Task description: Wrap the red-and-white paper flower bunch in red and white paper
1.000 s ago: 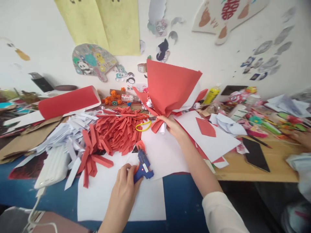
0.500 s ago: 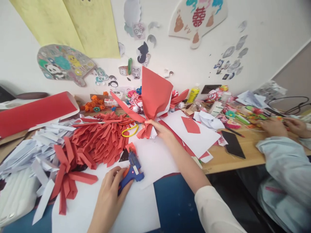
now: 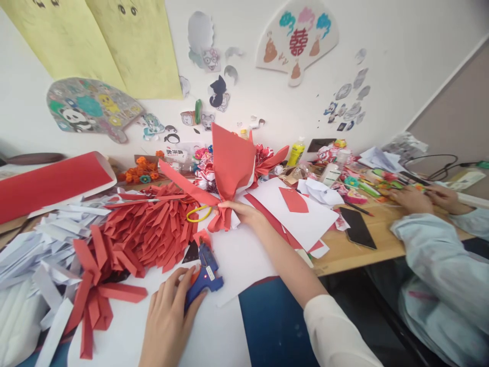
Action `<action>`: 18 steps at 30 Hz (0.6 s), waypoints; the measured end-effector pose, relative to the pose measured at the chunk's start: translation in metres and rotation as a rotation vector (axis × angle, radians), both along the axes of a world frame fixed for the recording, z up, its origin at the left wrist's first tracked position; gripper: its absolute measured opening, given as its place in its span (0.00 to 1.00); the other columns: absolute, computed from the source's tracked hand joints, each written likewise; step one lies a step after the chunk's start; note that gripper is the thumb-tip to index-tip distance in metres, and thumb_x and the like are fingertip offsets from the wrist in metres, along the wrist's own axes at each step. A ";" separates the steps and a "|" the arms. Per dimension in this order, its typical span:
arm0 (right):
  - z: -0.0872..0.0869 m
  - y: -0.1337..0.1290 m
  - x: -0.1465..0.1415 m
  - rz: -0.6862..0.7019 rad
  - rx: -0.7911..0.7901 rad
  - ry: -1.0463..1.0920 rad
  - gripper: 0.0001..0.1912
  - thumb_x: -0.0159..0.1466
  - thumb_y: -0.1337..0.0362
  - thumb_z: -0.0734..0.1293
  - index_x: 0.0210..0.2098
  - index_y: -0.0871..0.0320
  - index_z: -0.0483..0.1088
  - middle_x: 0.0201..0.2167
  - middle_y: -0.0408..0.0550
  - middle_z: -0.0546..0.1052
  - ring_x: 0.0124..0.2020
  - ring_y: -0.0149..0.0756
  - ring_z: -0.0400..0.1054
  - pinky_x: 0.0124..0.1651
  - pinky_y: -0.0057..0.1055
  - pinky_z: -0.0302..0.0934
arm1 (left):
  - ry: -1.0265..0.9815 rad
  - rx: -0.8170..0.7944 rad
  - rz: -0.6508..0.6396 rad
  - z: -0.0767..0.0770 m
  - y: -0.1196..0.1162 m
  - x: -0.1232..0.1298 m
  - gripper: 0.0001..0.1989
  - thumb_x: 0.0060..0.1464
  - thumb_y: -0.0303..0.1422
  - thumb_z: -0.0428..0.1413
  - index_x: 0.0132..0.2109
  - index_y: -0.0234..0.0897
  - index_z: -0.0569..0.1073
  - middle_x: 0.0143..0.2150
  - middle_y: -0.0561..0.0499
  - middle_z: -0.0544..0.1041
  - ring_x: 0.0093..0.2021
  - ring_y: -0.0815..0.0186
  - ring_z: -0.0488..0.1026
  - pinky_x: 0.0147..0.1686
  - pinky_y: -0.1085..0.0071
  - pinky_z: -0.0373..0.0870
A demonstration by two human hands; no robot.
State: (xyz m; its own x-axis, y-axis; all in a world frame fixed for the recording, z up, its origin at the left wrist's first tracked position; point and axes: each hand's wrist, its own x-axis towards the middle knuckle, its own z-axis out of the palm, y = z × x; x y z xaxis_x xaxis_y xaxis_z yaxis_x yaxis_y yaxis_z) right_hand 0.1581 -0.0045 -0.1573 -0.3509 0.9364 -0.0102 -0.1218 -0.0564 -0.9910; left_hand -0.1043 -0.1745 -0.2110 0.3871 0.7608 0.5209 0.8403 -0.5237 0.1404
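Observation:
My left hand (image 3: pixel 170 303) curls around the handle of a blue hot glue gun (image 3: pixel 206 275), whose nozzle points away from me over the white sheets. Farther back, my right hand (image 3: pixel 240 211) is closed on the gathered neck of a red paper bouquet wrap (image 3: pixel 233 163). The wrap stands upright and flares at the top, with its ends spread below my fingers. Left of it lies a dense pile of folded red paper strips (image 3: pixel 153 224), with a star-shaped red paper piece (image 3: pixel 95 295) nearer me. A yellow-handled pair of scissors (image 3: pixel 198 214) rests by the pile.
White paper strips (image 3: pixel 23 265) and a red paper roll (image 3: pixel 53 183) lie at the left. On the right are a black phone (image 3: pixel 358 228), a yellow bottle (image 3: pixel 296 152) and loose craft pieces. A co-worker's hands (image 3: pixel 414 198) work at the far right.
The camera view has shifted slightly, so the wall and table appear farther left. Both hands keep their holds, and the red wrap has turned a little.

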 end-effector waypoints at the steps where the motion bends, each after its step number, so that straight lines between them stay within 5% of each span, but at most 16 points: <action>1: -0.002 0.002 0.001 0.025 -0.015 0.012 0.24 0.48 0.44 0.74 0.27 0.60 0.72 0.28 0.48 0.77 0.31 0.36 0.71 0.38 0.33 0.69 | 0.002 0.006 0.009 0.001 -0.001 0.000 0.24 0.65 0.45 0.49 0.62 0.39 0.63 0.55 0.41 0.72 0.50 0.54 0.73 0.44 0.61 0.69; 10: -0.018 0.014 0.010 0.220 -0.243 0.175 0.21 0.50 0.54 0.77 0.37 0.60 0.75 0.36 0.49 0.80 0.39 0.39 0.74 0.46 0.33 0.68 | 0.070 0.058 0.074 0.002 -0.009 -0.006 0.24 0.66 0.48 0.46 0.59 0.36 0.66 0.53 0.40 0.73 0.47 0.54 0.72 0.43 0.61 0.67; 18: -0.008 0.004 0.016 0.035 -0.201 0.184 0.27 0.46 0.61 0.81 0.43 0.59 0.75 0.44 0.50 0.79 0.47 0.41 0.74 0.56 0.37 0.67 | 0.111 0.097 0.018 0.004 -0.006 -0.004 0.26 0.66 0.47 0.46 0.60 0.33 0.66 0.45 0.44 0.77 0.42 0.56 0.71 0.39 0.63 0.65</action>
